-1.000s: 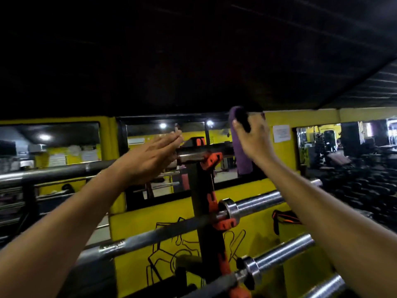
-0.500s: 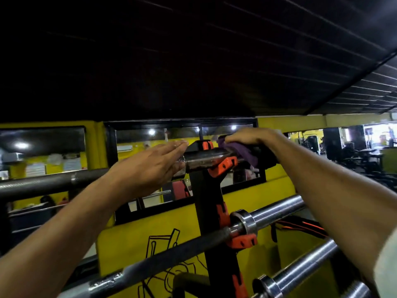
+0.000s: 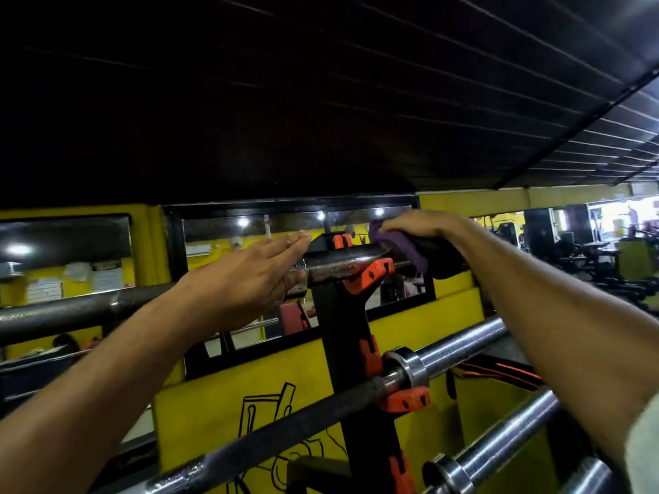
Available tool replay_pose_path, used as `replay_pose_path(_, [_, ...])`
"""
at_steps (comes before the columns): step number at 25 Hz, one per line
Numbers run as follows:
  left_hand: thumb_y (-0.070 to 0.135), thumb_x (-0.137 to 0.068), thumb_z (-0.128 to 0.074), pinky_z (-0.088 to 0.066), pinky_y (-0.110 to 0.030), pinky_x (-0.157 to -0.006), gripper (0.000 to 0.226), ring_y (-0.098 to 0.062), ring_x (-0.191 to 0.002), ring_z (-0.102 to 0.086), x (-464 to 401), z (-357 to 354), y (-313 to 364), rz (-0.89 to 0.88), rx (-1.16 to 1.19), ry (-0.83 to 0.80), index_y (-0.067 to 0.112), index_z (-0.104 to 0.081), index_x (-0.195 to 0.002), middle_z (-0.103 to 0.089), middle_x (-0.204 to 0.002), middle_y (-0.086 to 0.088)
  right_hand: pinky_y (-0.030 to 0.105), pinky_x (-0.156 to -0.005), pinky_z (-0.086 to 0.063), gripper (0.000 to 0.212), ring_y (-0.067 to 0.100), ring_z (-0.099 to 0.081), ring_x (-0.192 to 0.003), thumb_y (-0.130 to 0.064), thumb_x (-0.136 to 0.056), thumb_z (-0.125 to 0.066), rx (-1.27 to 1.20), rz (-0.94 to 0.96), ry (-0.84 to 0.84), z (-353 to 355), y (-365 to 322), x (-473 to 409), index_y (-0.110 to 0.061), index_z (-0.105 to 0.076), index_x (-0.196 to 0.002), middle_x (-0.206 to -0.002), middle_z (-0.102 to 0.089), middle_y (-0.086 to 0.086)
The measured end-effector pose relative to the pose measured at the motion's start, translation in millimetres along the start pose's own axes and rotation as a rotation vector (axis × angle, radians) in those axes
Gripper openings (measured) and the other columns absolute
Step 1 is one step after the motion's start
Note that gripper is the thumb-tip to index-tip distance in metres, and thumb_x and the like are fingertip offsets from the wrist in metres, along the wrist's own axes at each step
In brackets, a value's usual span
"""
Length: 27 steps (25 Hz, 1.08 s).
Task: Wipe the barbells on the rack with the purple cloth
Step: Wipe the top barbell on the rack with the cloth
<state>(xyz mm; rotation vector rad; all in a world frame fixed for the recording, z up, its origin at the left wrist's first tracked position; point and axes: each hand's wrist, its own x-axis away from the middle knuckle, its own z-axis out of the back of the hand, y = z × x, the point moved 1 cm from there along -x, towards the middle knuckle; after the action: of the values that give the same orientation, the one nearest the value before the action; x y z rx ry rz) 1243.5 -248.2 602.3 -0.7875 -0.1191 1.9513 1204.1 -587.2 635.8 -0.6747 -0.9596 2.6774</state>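
The top barbell lies across the black rack post in an orange cradle. My right hand grips the purple cloth wrapped over the bar's dark sleeve, just right of the post. My left hand reaches in with straight fingers, its palm against the bar left of the post. Two more barbells sit lower: one on the second cradle, another below it.
A yellow wall with black-framed mirrors stands right behind the rack. A dark ceiling hangs low overhead. Gym machines fill the far right. Black and orange straps hang beside the second bar.
My right hand came down with the cloth from above the bar and now wraps it over the top barbell's sleeve. The left hand stayed at the bar.
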Motion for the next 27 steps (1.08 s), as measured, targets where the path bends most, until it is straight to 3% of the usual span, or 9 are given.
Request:
replay_pose_path(3, [0.071, -0.088, 0.003, -0.022, -0.045, -0.123, 0.077, -0.009, -0.152, -0.007, 2, 1, -1, -0.001, -0.004, -0.005, 0.036, 0.009, -0.156, 0.004, -0.165, 0.016, 0.025, -0.056, -0.045, 0.036, 0.007, -0.060, -0.054, -0.050, -0.093, -0.057, 0.282, 0.172, 0.073, -23, -32, 22, -0.021, -0.070, -0.076, -0.061, -0.065, -0.006])
replay_pose_path(6, [0.070, -0.085, 0.001, -0.021, -0.044, -0.123, 0.081, -0.009, -0.152, -0.005, 1, 0, 0, -0.003, -0.008, -0.013, 0.033, 0.010, -0.157, 0.005, -0.165, 0.014, 0.031, -0.081, -0.044, 0.035, 0.014, -0.062, -0.092, -0.052, -0.098, -0.047, 0.108, 0.602, 0.544, -65, 12, 55, -0.023, -0.066, -0.108, -0.097, -0.069, -0.001])
replay_pose_path(8, [0.069, -0.084, 0.002, -0.019, -0.044, -0.124, 0.082, -0.008, -0.152, -0.003, -1, 1, 1, -0.004, -0.014, -0.023, 0.033, 0.011, -0.157, 0.007, -0.165, 0.016, 0.032, -0.096, -0.040, 0.048, 0.018, -0.055, -0.112, -0.052, -0.098, -0.046, 0.201, 0.640, 0.716, -74, 58, 47, -0.015, -0.061, -0.125, -0.118, -0.064, 0.005])
replay_pose_path(12, [0.079, -0.078, 0.015, -0.016, -0.036, -0.124, 0.091, -0.007, -0.151, -0.005, 0, 2, -1, -0.011, -0.017, -0.019, 0.034, 0.011, -0.156, 0.005, -0.165, 0.015, 0.029, -0.068, -0.050, 0.041, 0.018, -0.066, -0.078, -0.056, -0.096, -0.050, -0.038, 0.139, 0.414, -23, 19, 14, -0.019, -0.067, -0.097, -0.089, -0.070, 0.004])
replay_pose_path(15, [0.073, -0.084, 0.006, -0.010, -0.026, -0.121, 0.086, -0.008, -0.152, -0.004, -1, 4, 1, -0.014, -0.014, -0.044, 0.030, 0.008, -0.158, 0.005, -0.165, 0.013, 0.022, -0.059, -0.044, 0.025, 0.010, -0.064, -0.073, -0.043, -0.103, -0.049, 0.092, 0.150, 0.144, -18, -13, 20, -0.023, -0.064, -0.100, -0.083, -0.067, -0.002])
replay_pose_path(18, [0.061, -0.094, -0.011, -0.007, -0.029, -0.124, 0.073, -0.007, -0.151, 0.002, 7, 15, 3, -0.022, 0.025, -0.069, 0.031, 0.010, -0.158, 0.011, -0.163, 0.014, 0.024, -0.069, -0.044, 0.025, 0.021, -0.067, -0.092, -0.042, -0.104, -0.048, 0.049, 0.349, 0.239, -31, -17, 56, -0.026, -0.063, -0.093, -0.089, -0.067, -0.002])
replay_pose_path(21, [0.048, -0.102, -0.023, -0.010, -0.026, -0.121, 0.063, 0.000, -0.145, 0.001, 30, 32, -10, 0.024, 0.042, -0.085, 0.038, 0.009, -0.156, 0.014, -0.156, 0.024, 0.014, -0.064, -0.042, 0.021, 0.012, -0.060, -0.081, -0.036, -0.105, -0.047, -0.251, 0.465, 0.495, -24, -35, 84, -0.024, -0.060, -0.094, -0.083, -0.061, -0.010])
replay_pose_path(23, [0.045, -0.103, -0.024, -0.013, -0.017, -0.110, 0.060, 0.004, -0.137, -0.004, 48, 38, -14, 0.060, 0.006, -0.124, 0.043, 0.010, -0.153, 0.015, -0.153, 0.027, 0.020, -0.076, -0.048, 0.025, 0.011, -0.061, -0.087, -0.040, -0.106, -0.044, -0.122, 0.526, 0.592, -33, -66, 93, -0.022, -0.058, -0.116, -0.096, -0.063, -0.006])
replay_pose_path(27, [0.063, -0.083, 0.002, -0.008, 0.001, -0.090, 0.072, 0.012, -0.123, -0.009, 59, 36, -7, 0.062, -0.056, -0.153, 0.045, 0.010, -0.151, 0.014, -0.149, 0.029, 0.049, -0.092, -0.049, 0.042, 0.033, -0.057, -0.115, -0.048, -0.103, -0.039, 0.431, 0.341, 0.351, -97, -104, 73, -0.019, -0.054, -0.130, -0.124, -0.059, 0.009])
